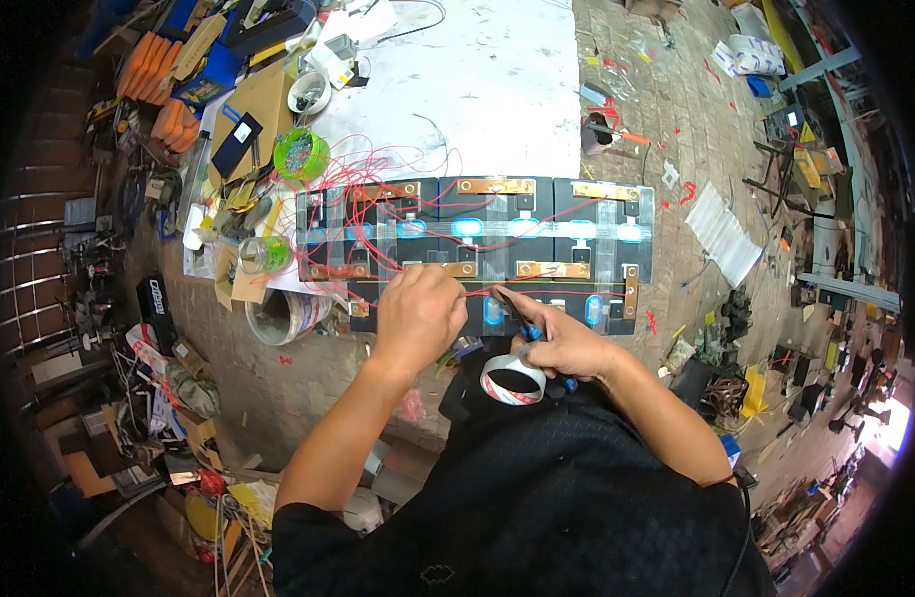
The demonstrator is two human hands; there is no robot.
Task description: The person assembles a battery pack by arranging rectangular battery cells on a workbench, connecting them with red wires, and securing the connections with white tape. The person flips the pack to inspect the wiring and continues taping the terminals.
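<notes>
Before me lies a battery pack of black cells (pixel 537 201), joined by copper bars (pixel 495 186) and strapped with clear tape (pixel 492 241). Thin red wires (pixel 363 169) loop over its left half. Over the near row of copper bars, my left hand (pixel 423 308) is closed, its fingertips pinched together; what is between them is hidden. To its right, my right hand (pixel 567 343) grips a blue-handled hand tool (pixel 532 330) with a slim dark tip at the pack's near edge. A roll of clear tape (pixel 513 381) hangs at the same hand's fingers.
A white sheet (pixel 497 95) covers the table behind the pack. At the left stand a green tub (pixel 300 154), a clear jar (pixel 266 255), a white cup (pixel 309 94) and a bucket (pixel 278 318). Orange-handled tools (pixel 151 68) lie farther left. A translucent sheet (pixel 724 234) lies on the littered floor at right.
</notes>
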